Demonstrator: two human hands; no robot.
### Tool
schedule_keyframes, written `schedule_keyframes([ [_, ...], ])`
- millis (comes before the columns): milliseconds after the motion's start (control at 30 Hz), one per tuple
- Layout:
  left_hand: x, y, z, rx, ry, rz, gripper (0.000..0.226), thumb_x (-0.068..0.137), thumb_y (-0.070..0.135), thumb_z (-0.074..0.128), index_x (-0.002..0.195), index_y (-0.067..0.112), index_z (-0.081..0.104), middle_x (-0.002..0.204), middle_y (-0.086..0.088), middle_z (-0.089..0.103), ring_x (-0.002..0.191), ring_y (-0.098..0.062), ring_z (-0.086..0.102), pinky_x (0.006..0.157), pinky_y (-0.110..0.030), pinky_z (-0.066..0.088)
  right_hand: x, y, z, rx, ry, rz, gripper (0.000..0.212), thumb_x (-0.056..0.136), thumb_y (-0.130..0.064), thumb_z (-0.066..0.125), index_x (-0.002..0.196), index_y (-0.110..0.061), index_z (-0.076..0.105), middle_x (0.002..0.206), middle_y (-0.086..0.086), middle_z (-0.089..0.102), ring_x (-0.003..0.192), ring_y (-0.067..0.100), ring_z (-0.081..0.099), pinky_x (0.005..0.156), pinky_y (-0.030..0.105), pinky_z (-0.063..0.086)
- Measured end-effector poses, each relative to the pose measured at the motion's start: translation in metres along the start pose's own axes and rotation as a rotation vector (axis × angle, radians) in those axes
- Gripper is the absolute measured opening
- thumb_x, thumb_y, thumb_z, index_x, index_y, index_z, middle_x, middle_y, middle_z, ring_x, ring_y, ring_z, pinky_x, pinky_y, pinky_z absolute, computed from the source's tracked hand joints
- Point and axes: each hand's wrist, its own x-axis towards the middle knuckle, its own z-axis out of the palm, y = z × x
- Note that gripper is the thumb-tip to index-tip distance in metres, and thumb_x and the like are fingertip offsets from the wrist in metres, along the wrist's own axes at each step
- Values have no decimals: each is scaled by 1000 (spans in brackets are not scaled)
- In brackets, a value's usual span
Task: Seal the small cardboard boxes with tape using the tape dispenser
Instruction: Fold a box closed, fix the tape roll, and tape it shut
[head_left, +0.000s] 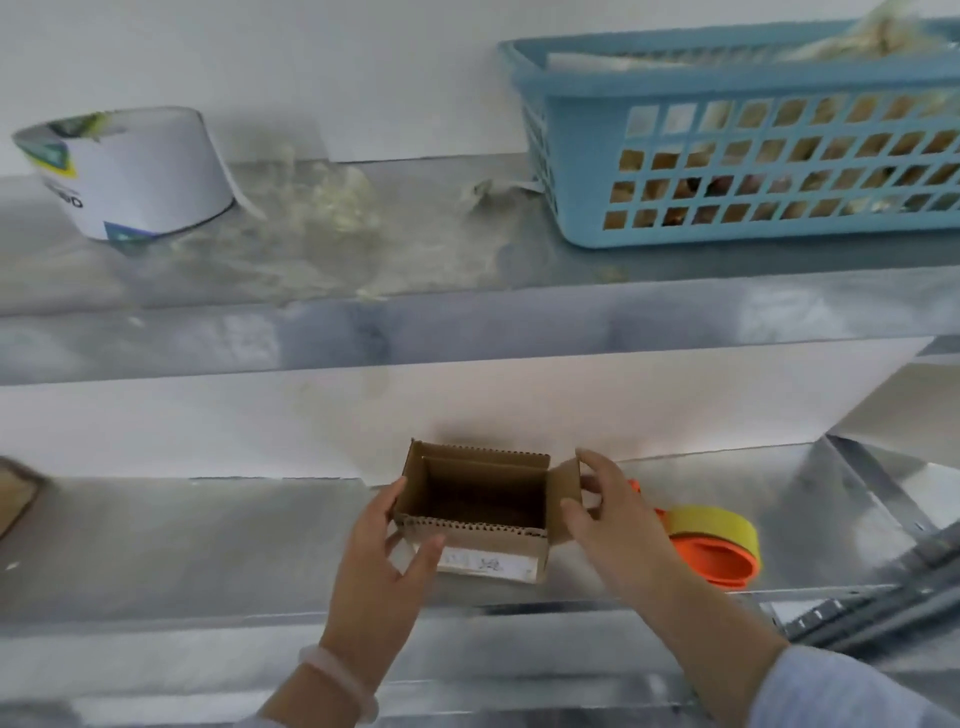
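Early stage: gripping open, untaped box (488, 553) with left hand (379, 551), pinching right flap (567, 480) with right hand (608, 519); leaving tape dispenser (711, 553) untouched.

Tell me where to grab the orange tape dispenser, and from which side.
Grip the tape dispenser across its round orange body, probably coming from above and the right. It lies flat on the shelf and its right rim is exposed, while its left end sits behind the right hand holding the cardboard box flap.
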Motion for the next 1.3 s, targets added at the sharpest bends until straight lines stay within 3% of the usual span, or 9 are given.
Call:
schedule_keyframes([
  [233,3,2,-1,-45,1,39,55,85,16,72,119,47,43,119,26,54,113,8,54,92,-12,49,18,-13,-3,-513,-100,-244,34,94,-28,53,124,-44,56,158,-12,3,139,18,30,115,33,30],
  [433,10,-15,-4,-58,-51,35,62,81,17,76,125,44,41,121,31,58,114,5,57,94,-21,51,27,-23,-5,-611,-259,-215,61,97,-28,45,149,-51,22,157,-16,-27,148,20,10,118,37,25],
  [567,18,-24,-5,110,-108,88,52,80,32,78,124,41,52,119,26,60,115,-3,56,98,-28,48,30,-19,-4,-551,-178,-252,66,90,-27,56,145,-49,27,155,-15,-4,141,23,25,112,36,37],
  [700,34,-26,-14,324,-155,225,49,76,65,58,120,43,56,116,27,53,115,2,46,100,-15,36,25,3,8,-306,80,-322,50,85,-30,69,126,-36,41,130,-12,29,108,11,51,82,13,47],
  [833,59,-21,-20,459,-402,274,83,68,90,39,129,38,60,119,26,48,115,-4,40,106,-24,33,16,16,15,-39,178,-362,48,81,-35,75,116,-38,43,123,-24,30,112,8,55,94,22,51],
  [933,72,-14,-19,555,-537,311,98,66,96,24,137,35,55,145,23,30,125,-8,32,112,-28,28,9,18,16,42,132,-421,40,84,-57,57,116,-40,40,120,-23,37,116,8,55,93,32,55],
  [1100,75,-11,-18,576,-632,262,108,61,99,21,142,33,49,158,30,-11,133,-6,25,115,-26,23,4,20,14,-338,-48,-507,54,85,-62,53,133,-40,41,136,-27,35,128,-14,30,110,9,24],
  [1200,74,-20,-16,526,-639,258,104,62,99,29,143,36,46,157,33,-10,133,-8,27,113,-26,27,7,22,21,-531,-118,-559,57,88,-62,44,138,-37,48,147,-28,29,140,-13,4,104,2,-5],
  [1300,72,-24,-16,255,-597,135,83,68,88,50,136,41,49,153,37,16,137,4,29,112,-27,35,13,19,21,-433,-74,-458,41,90,-55,55,125,-36,60,135,-32,39,131,-20,14,102,-3,7],
])
